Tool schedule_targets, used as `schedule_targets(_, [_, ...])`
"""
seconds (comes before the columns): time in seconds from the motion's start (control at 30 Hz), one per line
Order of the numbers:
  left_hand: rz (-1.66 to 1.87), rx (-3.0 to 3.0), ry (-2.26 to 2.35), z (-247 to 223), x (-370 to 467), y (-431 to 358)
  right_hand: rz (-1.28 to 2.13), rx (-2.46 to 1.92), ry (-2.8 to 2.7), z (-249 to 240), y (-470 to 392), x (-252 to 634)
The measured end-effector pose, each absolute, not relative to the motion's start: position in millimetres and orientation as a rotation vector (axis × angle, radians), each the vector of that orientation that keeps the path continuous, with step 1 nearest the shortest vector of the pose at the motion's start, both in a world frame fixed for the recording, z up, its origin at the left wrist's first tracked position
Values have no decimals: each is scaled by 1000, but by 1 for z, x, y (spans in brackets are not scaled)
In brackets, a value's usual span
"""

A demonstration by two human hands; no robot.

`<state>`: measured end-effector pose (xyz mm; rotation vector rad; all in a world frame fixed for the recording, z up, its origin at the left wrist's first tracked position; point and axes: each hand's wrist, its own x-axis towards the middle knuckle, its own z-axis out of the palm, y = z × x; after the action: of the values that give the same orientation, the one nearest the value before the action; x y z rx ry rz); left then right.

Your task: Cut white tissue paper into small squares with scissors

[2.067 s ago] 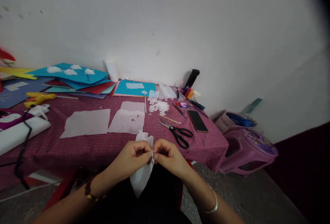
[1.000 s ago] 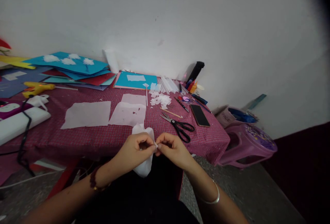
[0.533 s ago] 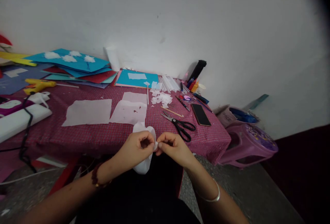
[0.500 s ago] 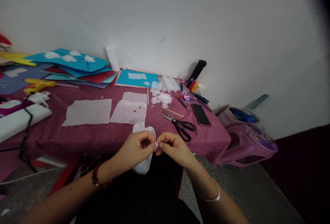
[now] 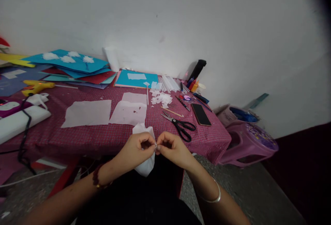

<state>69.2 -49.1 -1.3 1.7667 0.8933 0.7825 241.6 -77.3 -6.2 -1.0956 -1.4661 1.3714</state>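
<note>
A crumpled white sheet hangs at the table's front edge, behind and below my left hand. That hand pinches a tiny white piece between thumb and forefinger. My right hand is closed too, its thumb and forefinger meeting the left fingertips at the same small piece. Whether the piece joins the white sheet is hidden by the fingers. Just beyond my right hand, black-handled scissors lie on the checked tablecloth. Small white paper pieces are heaped farther back.
Pale sheets lie at centre left. A yellow glue gun and a white power strip are on the left. A phone rests at right, above a pink stool. Blue card lies at the back.
My right thumb and fingertips have closed in against the left ones, and less of the small white piece shows between them. The view has shifted slightly.
</note>
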Motion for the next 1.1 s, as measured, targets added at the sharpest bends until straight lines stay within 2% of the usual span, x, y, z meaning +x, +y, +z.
schedule_targets(0.3, [767, 1633, 871, -1, 70, -46, 1420, -1084, -1460, -7, -77, 242])
schedule_targets(0.67, [801, 1701, 920, 1, 71, -49, 1182, -1217, -1604, -5, -80, 237])
schedule_targets(0.97, [756, 1659, 876, -1, 70, -46, 1476, -1131, -1398, -12, -73, 239])
schedule_targets(1.1, [751, 1651, 848, 2, 68, -45, 1508, -1130, -1359, -11, -72, 239])
